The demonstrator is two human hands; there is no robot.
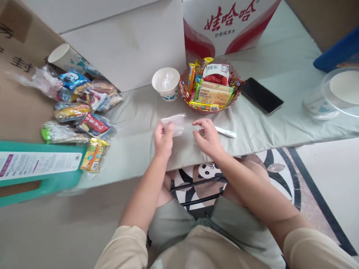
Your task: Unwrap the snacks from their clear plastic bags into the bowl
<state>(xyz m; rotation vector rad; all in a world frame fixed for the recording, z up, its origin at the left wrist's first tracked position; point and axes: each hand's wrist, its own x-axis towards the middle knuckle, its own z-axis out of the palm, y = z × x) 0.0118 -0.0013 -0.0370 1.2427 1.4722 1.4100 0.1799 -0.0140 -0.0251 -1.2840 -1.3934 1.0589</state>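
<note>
Two hands: left fingers point(165, 129) pinch clear wrapper point(175, 123), right fingers point(200, 129) loosely curled; box point(227, 22) reads 娃哈哈.

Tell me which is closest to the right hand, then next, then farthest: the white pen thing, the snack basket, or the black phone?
From the right hand, in the head view:
1. White pen-like stick: lying on the table just to the right of the fingers.
2. Snack basket: behind the hand, further up the table.
3. Black phone: farthest, right of the basket.
</note>
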